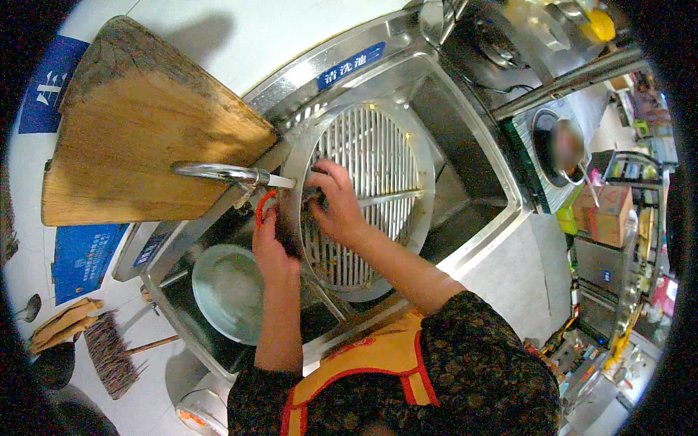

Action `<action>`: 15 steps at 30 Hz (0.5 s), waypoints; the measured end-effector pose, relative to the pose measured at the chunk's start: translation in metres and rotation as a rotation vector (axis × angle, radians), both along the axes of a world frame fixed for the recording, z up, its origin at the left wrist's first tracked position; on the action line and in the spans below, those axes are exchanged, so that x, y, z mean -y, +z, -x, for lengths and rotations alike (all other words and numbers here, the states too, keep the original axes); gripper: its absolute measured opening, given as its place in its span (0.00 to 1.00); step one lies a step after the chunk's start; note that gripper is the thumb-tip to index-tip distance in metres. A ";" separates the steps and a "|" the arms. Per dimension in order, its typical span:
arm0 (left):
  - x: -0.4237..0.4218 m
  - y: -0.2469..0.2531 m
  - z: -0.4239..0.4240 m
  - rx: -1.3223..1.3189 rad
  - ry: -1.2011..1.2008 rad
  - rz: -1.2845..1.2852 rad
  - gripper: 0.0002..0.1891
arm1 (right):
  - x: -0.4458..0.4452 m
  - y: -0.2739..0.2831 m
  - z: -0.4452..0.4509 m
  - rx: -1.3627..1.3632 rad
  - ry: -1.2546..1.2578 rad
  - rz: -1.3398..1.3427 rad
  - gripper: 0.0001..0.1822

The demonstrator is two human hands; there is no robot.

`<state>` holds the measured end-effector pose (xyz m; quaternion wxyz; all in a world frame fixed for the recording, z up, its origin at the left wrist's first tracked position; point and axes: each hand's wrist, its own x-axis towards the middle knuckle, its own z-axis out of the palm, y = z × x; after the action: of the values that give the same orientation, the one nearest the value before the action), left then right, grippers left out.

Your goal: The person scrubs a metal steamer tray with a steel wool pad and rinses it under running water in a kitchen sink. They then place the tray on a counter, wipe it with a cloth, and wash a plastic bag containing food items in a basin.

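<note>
A round metal steamer tray (381,158) with slatted bars and a raised rim leans at a tilt in the stainless steel sink (480,163). My left hand (275,248) is at the outside of its rim, fingers around a red loop handle (262,210). Inside the rim, my right hand (338,204) presses a dark grey scrubber (316,199), mostly hidden by the fingers, against the wall. Close above this spot is the white tip of a chrome faucet (229,172). Small yellow bits cling to the bars.
A pale round basin (223,294) sits in the left sink compartment. Behind the faucet leans a thick wooden chopping board (152,131). A broom (112,354) is at lower left. To the right are a dark round vessel (545,136) and a cardboard box (605,215).
</note>
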<state>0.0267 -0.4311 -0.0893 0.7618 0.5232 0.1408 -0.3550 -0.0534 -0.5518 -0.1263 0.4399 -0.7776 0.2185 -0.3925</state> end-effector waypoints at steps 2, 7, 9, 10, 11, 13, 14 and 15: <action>-0.005 0.002 -0.001 0.042 0.012 -0.011 0.16 | 0.013 -0.003 -0.006 -0.050 0.025 0.127 0.27; -0.010 0.015 -0.002 0.070 -0.004 -0.102 0.16 | 0.091 -0.027 -0.007 -0.030 -0.296 0.310 0.20; -0.010 0.028 0.003 0.086 -0.047 -0.077 0.16 | 0.124 -0.051 -0.003 -0.085 -0.603 -0.048 0.17; -0.012 0.029 0.002 0.084 -0.043 -0.072 0.16 | 0.123 -0.058 -0.004 -0.085 -0.609 -0.038 0.16; -0.014 0.029 0.001 0.083 -0.043 -0.065 0.16 | 0.121 -0.064 -0.005 -0.086 -0.621 -0.029 0.16; -0.014 0.026 -0.004 0.098 -0.017 -0.057 0.15 | 0.097 -0.042 -0.016 -0.045 -0.498 0.097 0.16; -0.014 0.025 -0.009 0.109 -0.001 -0.050 0.16 | 0.083 -0.026 -0.021 0.024 -0.345 0.198 0.17; -0.013 0.022 -0.014 0.118 0.005 -0.045 0.16 | 0.068 -0.027 -0.027 0.089 -0.251 0.269 0.17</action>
<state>0.0410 -0.4183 -0.0673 0.7578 0.5597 0.1048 -0.3186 -0.0263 -0.6199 -0.1535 0.2888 -0.7779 0.2399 -0.5040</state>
